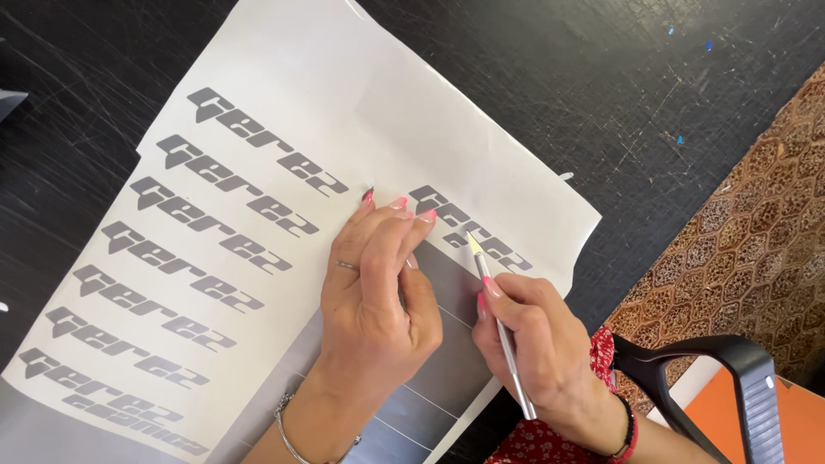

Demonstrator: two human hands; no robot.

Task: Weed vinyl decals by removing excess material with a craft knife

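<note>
A slim silver craft knife (505, 335) is held pen-fashion in the right hand (537, 344), fingers closed around its shaft. Its pale pointed tip rests on the grey lettering at the right-hand part of a white vinyl sheet (344, 112), just beside the left fingertips.

The sheet lies flat and slantwise on a black scratched tabletop (103, 51), covering much of its centre. It carries a column of repeated grey stylised word cut-outs (206, 206) down its left half and one more grey word under the knife tip. A grey unweeded strip (447, 361) with thin cut lines runs beneath both hands at the lower edge.

The left hand (374, 292) presses down on the sheet, fingers extended together, thumb tucked alongside; it grips nothing. The fingertips sit just left of the knife tip. The hand wears a ring on one finger and a thin metal bracelet (288, 434) at the wrist.

The right wrist carries a dark band against a red patterned sleeve (550, 442).

At the right, a brown patterned cloth (756, 223) lies on the tabletop. Below it stand a black chair arm (730, 361) and an orange surface (799, 421).
</note>
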